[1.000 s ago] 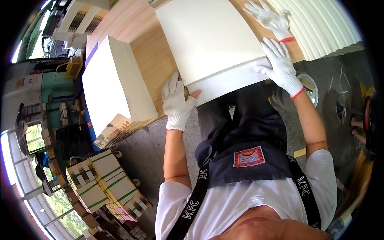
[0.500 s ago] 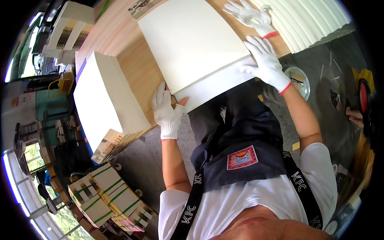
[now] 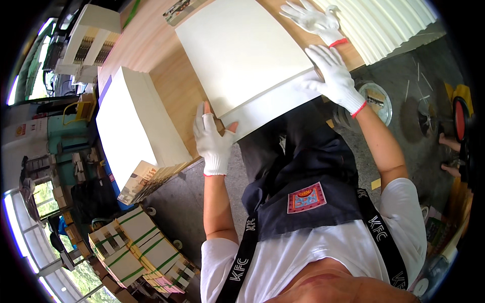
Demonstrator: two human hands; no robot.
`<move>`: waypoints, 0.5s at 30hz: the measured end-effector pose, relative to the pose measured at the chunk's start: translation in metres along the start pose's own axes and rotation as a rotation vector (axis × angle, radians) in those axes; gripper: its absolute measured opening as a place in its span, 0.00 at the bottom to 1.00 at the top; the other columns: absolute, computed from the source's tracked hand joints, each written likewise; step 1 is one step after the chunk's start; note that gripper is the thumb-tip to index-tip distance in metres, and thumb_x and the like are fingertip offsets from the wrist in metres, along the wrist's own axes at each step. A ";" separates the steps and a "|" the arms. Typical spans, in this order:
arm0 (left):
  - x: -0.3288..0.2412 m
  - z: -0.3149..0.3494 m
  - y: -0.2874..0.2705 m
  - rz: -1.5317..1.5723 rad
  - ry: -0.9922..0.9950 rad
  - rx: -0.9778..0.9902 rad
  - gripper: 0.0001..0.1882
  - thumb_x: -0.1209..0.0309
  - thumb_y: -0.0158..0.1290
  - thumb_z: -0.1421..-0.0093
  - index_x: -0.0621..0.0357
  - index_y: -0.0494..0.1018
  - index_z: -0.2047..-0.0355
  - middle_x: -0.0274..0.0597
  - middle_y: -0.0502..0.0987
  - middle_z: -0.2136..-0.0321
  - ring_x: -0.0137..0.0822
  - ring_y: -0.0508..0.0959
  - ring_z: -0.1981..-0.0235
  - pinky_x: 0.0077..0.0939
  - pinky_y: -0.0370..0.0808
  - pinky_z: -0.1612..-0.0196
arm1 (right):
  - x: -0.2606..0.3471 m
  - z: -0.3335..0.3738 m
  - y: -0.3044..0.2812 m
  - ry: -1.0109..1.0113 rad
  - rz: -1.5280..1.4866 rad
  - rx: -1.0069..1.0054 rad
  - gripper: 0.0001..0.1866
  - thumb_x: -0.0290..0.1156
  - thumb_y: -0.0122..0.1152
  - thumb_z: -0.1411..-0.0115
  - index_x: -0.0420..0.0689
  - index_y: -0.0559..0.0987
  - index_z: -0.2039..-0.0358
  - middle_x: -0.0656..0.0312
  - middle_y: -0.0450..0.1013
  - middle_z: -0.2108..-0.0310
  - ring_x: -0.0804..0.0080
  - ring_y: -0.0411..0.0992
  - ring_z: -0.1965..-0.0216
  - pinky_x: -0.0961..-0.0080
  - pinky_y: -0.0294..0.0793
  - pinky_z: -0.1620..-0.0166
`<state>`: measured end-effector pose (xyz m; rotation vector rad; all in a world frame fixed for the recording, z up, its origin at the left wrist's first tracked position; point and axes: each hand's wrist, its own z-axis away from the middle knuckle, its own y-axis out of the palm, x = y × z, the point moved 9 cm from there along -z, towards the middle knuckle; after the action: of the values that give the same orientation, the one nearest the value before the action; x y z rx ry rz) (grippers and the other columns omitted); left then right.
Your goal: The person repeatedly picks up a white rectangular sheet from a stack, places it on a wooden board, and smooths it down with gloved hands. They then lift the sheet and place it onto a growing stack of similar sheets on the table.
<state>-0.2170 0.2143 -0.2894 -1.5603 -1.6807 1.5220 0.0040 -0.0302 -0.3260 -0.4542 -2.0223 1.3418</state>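
White stack, one: broad, flat, apparently of sheets (image 3: pixel 245 55); lies on the wood-grain counter (image 3: pixel 172 86), its near edge toward the person. Hands, two, set well apart, in white knitted gloves with red cuffs. Left hand (image 3: pixel 211 142): at the near left corner, opened out, thumb spread from the fingers, tips of thumb and forefinger bare. Right hand (image 3: pixel 336 83): at the near right corner, fingers outstretched, thumb toward the front face; how firmly either presses cannot be told from above. Spare glove (image 3: pixel 312 20), white, red-cuffed: beyond the right hand. Ridged white stack (image 3: pixel 386 30): far right. White block (image 3: pixel 131 118), printed at one end: left of the left hand. Green-strapped bundles (image 3: pixel 146 247): lower left.
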 end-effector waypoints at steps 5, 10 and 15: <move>-0.095 -0.015 0.002 0.068 0.334 0.012 0.31 0.63 0.74 0.68 0.49 0.78 0.59 0.33 0.78 0.55 0.45 0.75 0.54 0.41 0.72 0.50 | -0.016 0.004 -0.013 0.077 -0.308 -0.139 0.40 0.52 0.64 0.40 0.45 0.64 0.34 0.48 0.61 0.35 0.51 0.57 0.33 0.59 0.56 0.32; -0.148 -0.031 0.043 -0.051 0.411 0.082 0.31 0.52 0.72 0.67 0.47 0.77 0.61 0.32 0.75 0.63 0.42 0.74 0.59 0.38 0.71 0.53 | -0.013 0.005 -0.016 0.094 -0.314 -0.153 0.37 0.50 0.64 0.39 0.47 0.65 0.34 0.49 0.64 0.37 0.52 0.59 0.34 0.61 0.59 0.33; -0.147 -0.040 0.062 -0.088 0.399 0.163 0.29 0.52 0.70 0.64 0.47 0.77 0.61 0.34 0.75 0.63 0.42 0.74 0.59 0.38 0.71 0.53 | -0.012 0.008 -0.016 0.055 -0.325 -0.162 0.35 0.49 0.63 0.38 0.48 0.65 0.35 0.52 0.64 0.37 0.53 0.59 0.34 0.60 0.59 0.33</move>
<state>-0.1098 0.0897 -0.2751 -1.5569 -1.3478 1.1750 0.0084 -0.0492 -0.3176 -0.2177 -2.0620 0.9647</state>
